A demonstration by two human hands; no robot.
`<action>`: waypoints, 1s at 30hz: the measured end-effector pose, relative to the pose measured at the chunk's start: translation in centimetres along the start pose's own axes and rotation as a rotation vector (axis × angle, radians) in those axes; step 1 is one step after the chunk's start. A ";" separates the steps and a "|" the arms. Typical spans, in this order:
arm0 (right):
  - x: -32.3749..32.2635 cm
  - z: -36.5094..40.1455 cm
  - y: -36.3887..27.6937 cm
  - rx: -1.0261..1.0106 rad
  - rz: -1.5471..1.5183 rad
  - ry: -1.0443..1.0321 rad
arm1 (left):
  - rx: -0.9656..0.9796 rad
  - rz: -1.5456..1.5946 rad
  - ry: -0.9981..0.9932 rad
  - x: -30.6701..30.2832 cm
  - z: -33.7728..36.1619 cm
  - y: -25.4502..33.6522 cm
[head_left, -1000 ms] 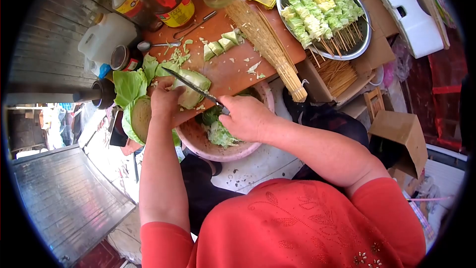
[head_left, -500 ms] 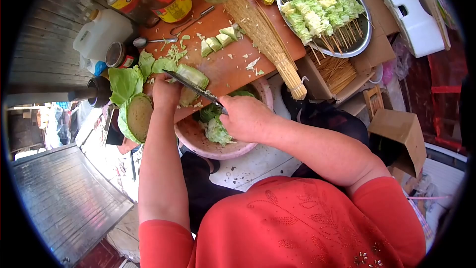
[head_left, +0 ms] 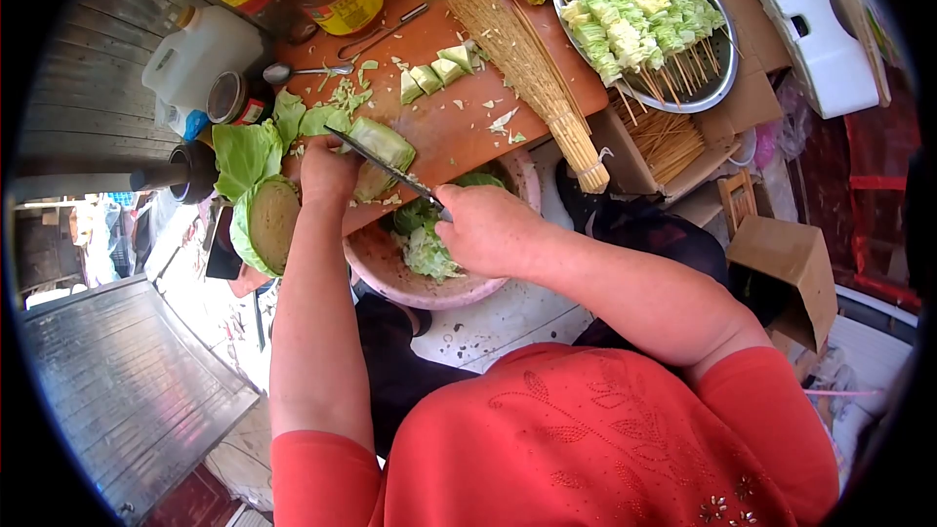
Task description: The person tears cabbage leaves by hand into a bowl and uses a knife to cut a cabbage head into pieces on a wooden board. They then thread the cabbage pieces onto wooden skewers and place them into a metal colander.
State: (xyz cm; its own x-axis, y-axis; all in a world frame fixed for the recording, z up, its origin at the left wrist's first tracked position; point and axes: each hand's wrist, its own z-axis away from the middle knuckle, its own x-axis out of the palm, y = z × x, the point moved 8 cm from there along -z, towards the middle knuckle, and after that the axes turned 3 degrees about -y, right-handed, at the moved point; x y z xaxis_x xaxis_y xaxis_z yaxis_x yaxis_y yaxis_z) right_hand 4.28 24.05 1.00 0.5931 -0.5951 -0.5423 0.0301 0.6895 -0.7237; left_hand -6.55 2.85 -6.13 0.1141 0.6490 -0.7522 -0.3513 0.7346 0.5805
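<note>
My right hand (head_left: 491, 227) is wrapped round the handle of a knife (head_left: 386, 166), whose dark blade slants up and left across a cut piece of cabbage (head_left: 383, 143). At the left end of that piece, my left hand (head_left: 329, 173) holds the cabbage with curled fingers, partly hidden near the blade tip. Several cut cabbage chunks (head_left: 436, 75) lie in a row farther up the orange board (head_left: 468, 141). A halved cabbage (head_left: 271, 226) and loose leaves (head_left: 244, 161) sit left of my left hand. Below the blade, a pinkish basin (head_left: 376, 268) contains cabbage scraps (head_left: 427, 252).
A metal colander (head_left: 727, 88) holds skewered cabbage (head_left: 644, 24). Under it a cardboard box (head_left: 634, 171) contains bare sticks (head_left: 669, 146). A straw whisk-like bundle (head_left: 532, 78) crosses the board. Bottles (head_left: 342, 5), a jar (head_left: 229, 98) and a spoon (head_left: 278, 72) stand or lie at the back left.
The view has shifted slightly. Both hands, the knife and the cabbage piece keep nearly the same places relative to each other; the blade still lies across the piece.
</note>
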 end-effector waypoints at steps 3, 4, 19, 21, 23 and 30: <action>0.0 -0.2 -0.1 -0.003 0.007 0.005 | -0.008 -0.012 -0.010 0.1 -0.1 0.0; 0.0 -0.3 -0.2 -0.010 0.011 0.020 | -0.009 -0.020 -0.015 0.1 -0.3 -0.1; 0.4 -3.8 -1.0 0.014 0.073 -0.119 | -0.039 -0.111 -0.084 -0.5 0.3 1.7; 1.0 -5.6 -0.6 0.045 0.077 -0.100 | -0.031 -0.113 -0.076 -0.7 0.5 2.3; 2.0 -6.8 0.2 0.082 0.079 -0.078 | -0.020 -0.117 -0.074 -0.5 0.8 2.5; 2.5 -6.7 0.1 0.075 0.062 -0.039 | -0.012 -0.023 0.014 -2.3 1.1 0.4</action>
State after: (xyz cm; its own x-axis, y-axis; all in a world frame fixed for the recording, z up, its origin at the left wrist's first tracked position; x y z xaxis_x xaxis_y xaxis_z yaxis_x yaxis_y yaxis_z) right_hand 0.41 19.85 -3.25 0.6264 -0.5350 -0.5669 0.0521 0.7544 -0.6544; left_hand -5.96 1.83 -3.83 0.1093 0.6291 -0.7696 -0.3600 0.7467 0.5593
